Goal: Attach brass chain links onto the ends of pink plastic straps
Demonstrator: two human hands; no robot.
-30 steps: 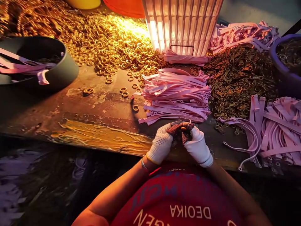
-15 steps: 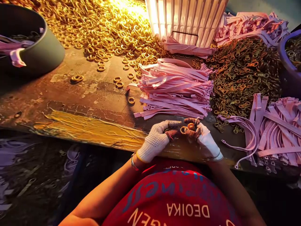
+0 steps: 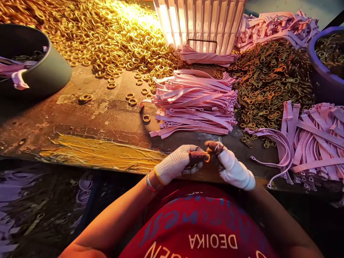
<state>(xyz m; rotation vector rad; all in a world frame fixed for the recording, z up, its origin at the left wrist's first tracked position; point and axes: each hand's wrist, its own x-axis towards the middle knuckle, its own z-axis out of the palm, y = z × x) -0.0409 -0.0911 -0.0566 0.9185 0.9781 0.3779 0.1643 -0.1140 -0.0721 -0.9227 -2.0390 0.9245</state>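
Note:
Both my hands wear white knit gloves with dark reddish fingertips and meet at the table's front edge. My left hand [image 3: 180,163] is closed, its fingertips pinching a small gold ring [image 3: 207,157]. My right hand [image 3: 231,166] is closed beside it, its fingertips pressed against the same ring; whether it holds anything else is hidden. Just beyond my hands lies a stack of pink plastic straps [image 3: 196,104].
A large heap of gold rings [image 3: 107,39] covers the far left, a heap of dark metal rings [image 3: 268,82] the right. More pink straps [image 3: 317,136] lie at right. A grey bowl [image 3: 45,71], a white slatted basket [image 3: 199,21] and a purple tub [image 3: 322,71] stand around.
My hands have stayed together at the front edge, working the ring. Half a second ago two rings showed between the fingertips; one shows at this moment. The view shifted slightly.

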